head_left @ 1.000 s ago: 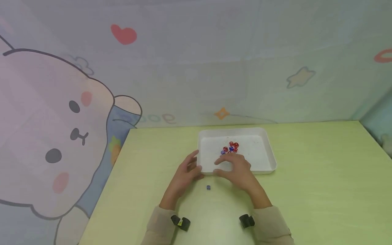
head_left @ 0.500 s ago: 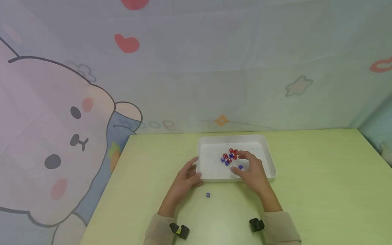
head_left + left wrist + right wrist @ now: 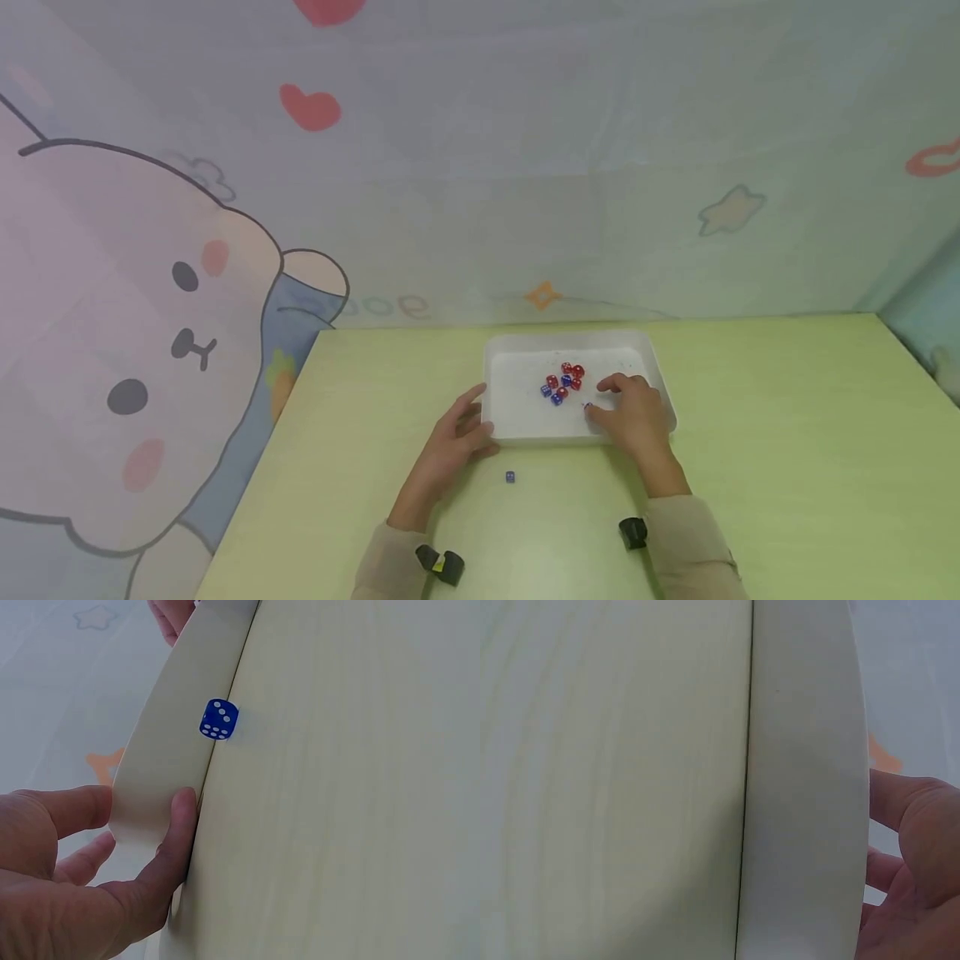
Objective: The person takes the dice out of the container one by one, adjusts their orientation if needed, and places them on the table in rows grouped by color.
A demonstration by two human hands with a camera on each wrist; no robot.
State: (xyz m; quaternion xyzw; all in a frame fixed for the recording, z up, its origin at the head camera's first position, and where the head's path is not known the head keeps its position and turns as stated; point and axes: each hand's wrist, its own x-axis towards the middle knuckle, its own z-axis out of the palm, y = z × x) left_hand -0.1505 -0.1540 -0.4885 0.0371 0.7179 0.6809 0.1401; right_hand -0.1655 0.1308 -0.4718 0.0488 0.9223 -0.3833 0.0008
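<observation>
A shallow white tray (image 3: 517,418) stands on the table, with several red dice (image 3: 577,371) and blue dice (image 3: 557,399) grouped inside it. My left hand (image 3: 453,437) holds the tray's front left corner, thumb on the front wall (image 3: 161,735) and fingers on the left side. Inside the tray's right part is my right hand (image 3: 636,417), its thumb at a lone blue die (image 3: 588,406) and its index finger apart from it. In the right wrist view the front wall (image 3: 802,787) hides the thumb tip and that die. Another blue die (image 3: 219,718) lies on the table in front of the tray.
The light green table (image 3: 780,450) extends to both sides of the tray. Behind it hangs a printed cloth (image 3: 480,167) with a cartoon animal at the left. Black wrist cameras (image 3: 633,533) are worn at the sleeves.
My right hand has moved right, away from the dice group, and its thumb now meets the lone blue die. The left hand stays at the tray corner. The head view has tilted slightly.
</observation>
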